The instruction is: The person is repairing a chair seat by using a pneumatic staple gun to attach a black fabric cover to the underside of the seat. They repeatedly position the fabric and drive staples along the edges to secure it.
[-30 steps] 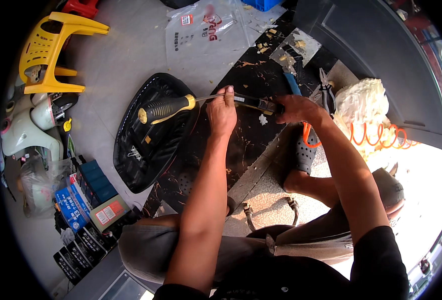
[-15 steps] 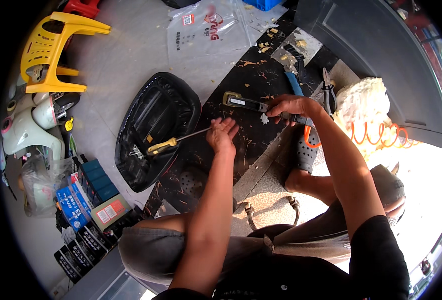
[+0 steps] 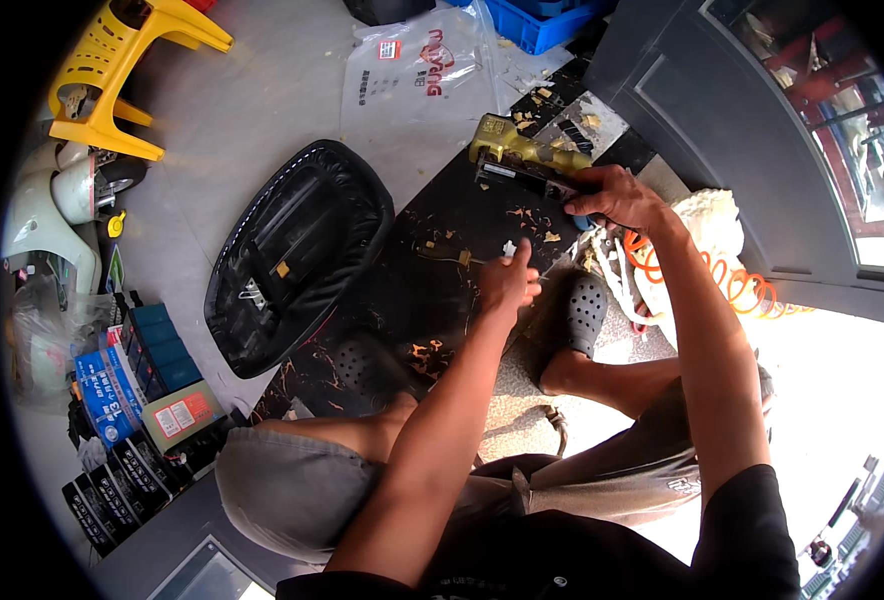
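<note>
My right hand [image 3: 617,197] is closed around a yellow and black air staple gun [image 3: 524,150], held above the dark marbled floor. An orange coiled hose [image 3: 732,285] runs near that hand. My left hand [image 3: 507,287] is lower and nearer, fingers curled and thumb up, closed on the shaft of a screwdriver [image 3: 447,254]. Its yellowish handle points left, slightly blurred. Left of both hands lies a black scooter seat [image 3: 307,250], hollow underside up, with a metal bracket [image 3: 253,293] and a foam scrap [image 3: 282,269] inside.
Foam scraps [image 3: 552,238] litter the dark floor strip. A clear plastic bag [image 3: 412,75] and a blue crate [image 3: 542,28] are at the far side. The yellow stool [image 3: 122,80] and battery boxes [image 3: 112,490] stand left; a pale foam piece [image 3: 707,225] is right, beside the grey door [image 3: 692,110].
My right hand has raised and turned the staple gun, so its yellow side shows. My left hand has moved right with the screwdriver, whose handle is no longer over the seat. The view has shifted slightly.
</note>
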Available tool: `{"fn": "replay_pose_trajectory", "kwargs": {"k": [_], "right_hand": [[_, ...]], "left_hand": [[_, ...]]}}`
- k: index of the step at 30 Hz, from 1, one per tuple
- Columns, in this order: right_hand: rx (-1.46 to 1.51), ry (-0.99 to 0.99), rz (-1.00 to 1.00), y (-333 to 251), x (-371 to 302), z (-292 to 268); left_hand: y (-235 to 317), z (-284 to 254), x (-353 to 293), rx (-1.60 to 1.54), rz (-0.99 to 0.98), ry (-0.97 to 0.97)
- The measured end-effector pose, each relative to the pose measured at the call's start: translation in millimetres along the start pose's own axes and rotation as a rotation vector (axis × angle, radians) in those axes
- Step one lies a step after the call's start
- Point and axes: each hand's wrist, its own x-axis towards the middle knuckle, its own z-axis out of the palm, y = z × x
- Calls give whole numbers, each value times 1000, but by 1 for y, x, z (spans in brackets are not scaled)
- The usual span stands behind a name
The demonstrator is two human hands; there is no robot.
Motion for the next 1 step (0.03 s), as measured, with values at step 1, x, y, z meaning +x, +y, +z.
{"fn": "replay_pose_trajectory", "kwargs": {"k": [1], "right_hand": [[-24, -3, 42, -3, -2, -9]], "left_hand": [[23, 6, -7, -236, 203, 42]]}}
